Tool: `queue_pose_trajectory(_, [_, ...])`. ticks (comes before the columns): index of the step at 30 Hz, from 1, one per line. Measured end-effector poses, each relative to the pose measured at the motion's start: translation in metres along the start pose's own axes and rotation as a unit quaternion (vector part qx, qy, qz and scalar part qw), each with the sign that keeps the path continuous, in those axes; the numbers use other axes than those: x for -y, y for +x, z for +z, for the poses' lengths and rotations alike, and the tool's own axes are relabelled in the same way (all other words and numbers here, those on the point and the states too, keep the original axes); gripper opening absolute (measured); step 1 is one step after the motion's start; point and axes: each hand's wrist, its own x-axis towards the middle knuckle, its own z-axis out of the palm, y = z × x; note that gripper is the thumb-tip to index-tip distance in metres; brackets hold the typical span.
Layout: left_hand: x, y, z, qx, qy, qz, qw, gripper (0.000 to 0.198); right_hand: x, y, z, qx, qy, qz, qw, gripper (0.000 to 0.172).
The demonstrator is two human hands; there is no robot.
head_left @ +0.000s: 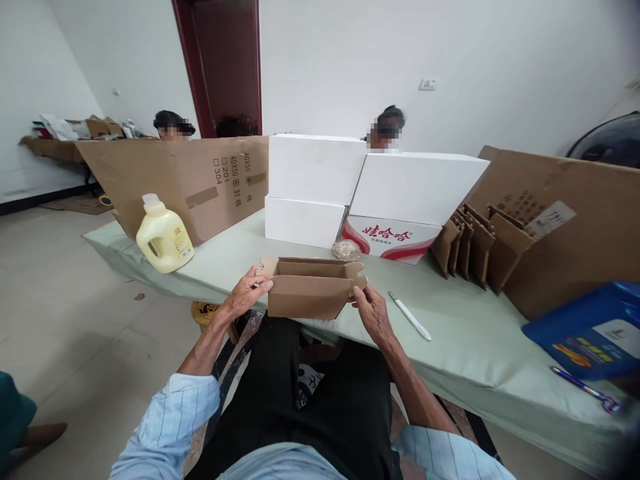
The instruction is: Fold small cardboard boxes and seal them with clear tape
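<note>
A small open brown cardboard box (310, 297) is at the table's front edge, its flaps sticking up at both ends. My left hand (247, 291) grips its left end, fingers pressed together on the flap. At the right end, my right hand (371, 312) pinches the other flap. A wad of clear tape or plastic (346, 250) lies just behind the box. To the right of my right hand, a white-handled knife (410, 316) rests on the green cloth.
White boxes (316, 170) stand stacked behind. A yellow jug (164, 233) is at left near a large carton (215, 193). Folded cardboard pieces (480, 250), a blue container (590, 330) and a purple-handled tool (583, 387) are at right. Two people's heads show beyond.
</note>
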Motion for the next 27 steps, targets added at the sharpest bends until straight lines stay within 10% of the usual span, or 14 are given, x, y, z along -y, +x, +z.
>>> queue_pose_trajectory(11, [0.011, -0.001, 0.001, 0.047, 0.042, 0.039, 0.997, 0.007, -0.029, 0.006, 0.000, 0.176, 0.036, 0.000, 0.984, 0.093])
queue_pose_trajectory(20, [-0.008, -0.005, 0.005, 0.048, 0.052, 0.046, 0.996, 0.007, -0.054, 0.015, 0.008, 0.174, 0.056, 0.011, 0.983, 0.094])
queue_pose_trajectory(27, [-0.007, 0.004, 0.014, -0.026, 0.017, 0.071, 0.997, 0.067, -0.037, 0.009, 0.009, 0.163, 0.056, -0.004, 0.985, 0.101])
